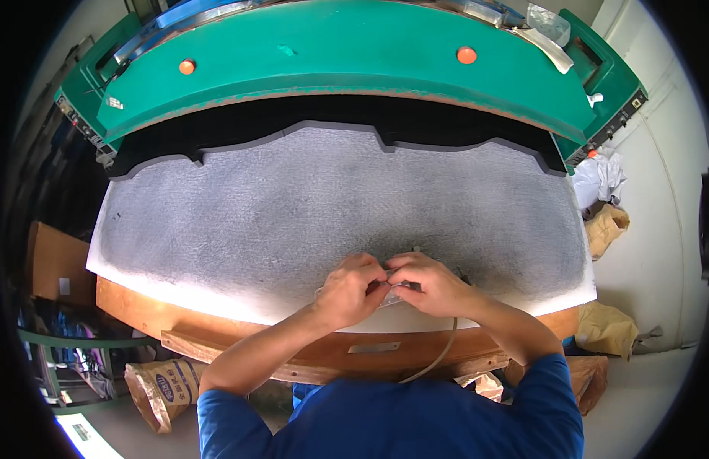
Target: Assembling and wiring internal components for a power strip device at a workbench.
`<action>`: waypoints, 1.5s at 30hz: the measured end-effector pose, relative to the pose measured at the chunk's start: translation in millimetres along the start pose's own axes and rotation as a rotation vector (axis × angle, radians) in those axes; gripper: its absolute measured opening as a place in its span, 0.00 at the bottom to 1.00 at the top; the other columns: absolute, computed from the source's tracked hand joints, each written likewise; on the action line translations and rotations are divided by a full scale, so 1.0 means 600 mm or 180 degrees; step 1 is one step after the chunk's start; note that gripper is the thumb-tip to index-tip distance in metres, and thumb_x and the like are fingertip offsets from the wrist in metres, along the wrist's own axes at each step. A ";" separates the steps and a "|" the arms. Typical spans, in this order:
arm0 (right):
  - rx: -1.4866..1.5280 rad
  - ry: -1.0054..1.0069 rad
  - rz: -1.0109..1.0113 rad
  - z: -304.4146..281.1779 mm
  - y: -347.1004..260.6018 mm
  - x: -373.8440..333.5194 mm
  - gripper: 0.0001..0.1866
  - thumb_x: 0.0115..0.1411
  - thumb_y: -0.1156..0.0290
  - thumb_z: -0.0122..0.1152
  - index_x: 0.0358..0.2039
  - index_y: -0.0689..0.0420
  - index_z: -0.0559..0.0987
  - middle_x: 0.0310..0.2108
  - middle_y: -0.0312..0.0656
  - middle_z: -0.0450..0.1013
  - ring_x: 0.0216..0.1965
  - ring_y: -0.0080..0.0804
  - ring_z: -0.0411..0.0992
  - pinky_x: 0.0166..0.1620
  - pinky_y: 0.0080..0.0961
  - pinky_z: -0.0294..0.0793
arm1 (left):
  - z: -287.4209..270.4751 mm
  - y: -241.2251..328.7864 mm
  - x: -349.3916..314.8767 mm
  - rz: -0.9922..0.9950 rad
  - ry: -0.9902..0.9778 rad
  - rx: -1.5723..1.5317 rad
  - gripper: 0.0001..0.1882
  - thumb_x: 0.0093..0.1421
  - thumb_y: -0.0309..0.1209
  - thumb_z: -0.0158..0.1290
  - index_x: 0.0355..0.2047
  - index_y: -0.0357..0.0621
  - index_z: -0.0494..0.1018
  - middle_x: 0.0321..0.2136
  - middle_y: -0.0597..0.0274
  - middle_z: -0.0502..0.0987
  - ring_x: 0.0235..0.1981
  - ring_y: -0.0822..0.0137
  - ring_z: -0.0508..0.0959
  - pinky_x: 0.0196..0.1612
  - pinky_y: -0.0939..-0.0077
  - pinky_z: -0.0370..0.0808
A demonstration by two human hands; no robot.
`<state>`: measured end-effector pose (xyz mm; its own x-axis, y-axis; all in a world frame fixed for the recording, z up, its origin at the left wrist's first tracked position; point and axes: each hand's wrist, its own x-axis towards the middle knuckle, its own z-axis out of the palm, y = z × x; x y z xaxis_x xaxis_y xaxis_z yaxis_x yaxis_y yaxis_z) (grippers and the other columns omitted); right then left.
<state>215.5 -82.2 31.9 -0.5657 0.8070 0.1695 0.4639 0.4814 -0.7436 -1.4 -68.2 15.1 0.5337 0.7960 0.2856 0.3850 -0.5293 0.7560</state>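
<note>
My left hand (pixel 350 291) and my right hand (pixel 432 285) meet over the front part of a grey, rough-faced work surface (pixel 255 214). The fingers of both are curled into pinches, tips nearly touching, on something small that they mostly hide. A bit of clear or whitish material (pixel 391 298) shows just below the fingertips; I cannot tell what it is. Beside my right wrist a thin beige hose or cord (pixel 449 346) hangs over the front edge. Small dark items partly show behind that wrist.
A green machine (pixel 354 50) with orange round buttons spans the back, over a dark foam-like strip (pixel 255 144). The wooden front edge (pixel 293 348) runs before me. Paper sacks (pixel 159 390) and a cardboard box (pixel 60 260) stand left; brown bags (pixel 607 329) lie right.
</note>
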 end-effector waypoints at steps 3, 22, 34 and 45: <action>0.0115 0.0152 0.0127 -0.019 -0.007 -0.003 0.11 0.56 0.75 0.65 0.41 0.58 0.79 0.50 0.49 0.74 0.49 0.48 0.73 0.47 0.39 0.75 | -0.031 -0.005 0.028 0.0120 0.0123 0.0078 0.05 0.53 0.26 0.63 0.29 0.41 0.78 0.33 0.52 0.78 0.35 0.51 0.79 0.37 0.61 0.76; 0.0239 0.0986 0.0533 -0.049 0.017 -0.041 0.13 0.56 0.80 0.65 0.43 0.58 0.79 0.49 0.48 0.75 0.50 0.44 0.75 0.52 0.32 0.75 | -0.320 -0.162 0.483 -0.1885 0.2616 0.1306 0.19 0.48 0.44 0.56 0.32 0.42 0.82 0.34 0.49 0.83 0.39 0.49 0.82 0.44 0.60 0.78; 0.0112 0.1186 0.0301 -0.066 -0.003 -0.018 0.14 0.56 0.82 0.65 0.44 0.59 0.79 0.46 0.47 0.77 0.46 0.39 0.77 0.48 0.29 0.76 | -0.347 -0.168 0.435 -0.1647 0.1825 -0.0558 0.12 0.58 0.36 0.54 0.29 0.39 0.78 0.27 0.60 0.80 0.32 0.68 0.80 0.37 0.73 0.78; 0.2970 0.1865 0.0618 -0.044 -0.074 0.096 0.14 0.62 0.73 0.66 0.46 0.62 0.77 0.40 0.40 0.78 0.42 0.23 0.75 0.44 0.21 0.76 | -0.088 0.027 0.133 -0.0209 0.0319 -0.2556 0.04 0.64 0.24 0.56 0.38 0.36 0.78 0.32 0.62 0.81 0.35 0.77 0.79 0.37 0.84 0.76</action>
<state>180.2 -47.8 91.7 -0.0167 0.9955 0.0935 -0.3229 0.0831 -0.9428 7.4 2.4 81.1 0.4443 0.8607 0.2486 -0.2650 -0.1388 0.9542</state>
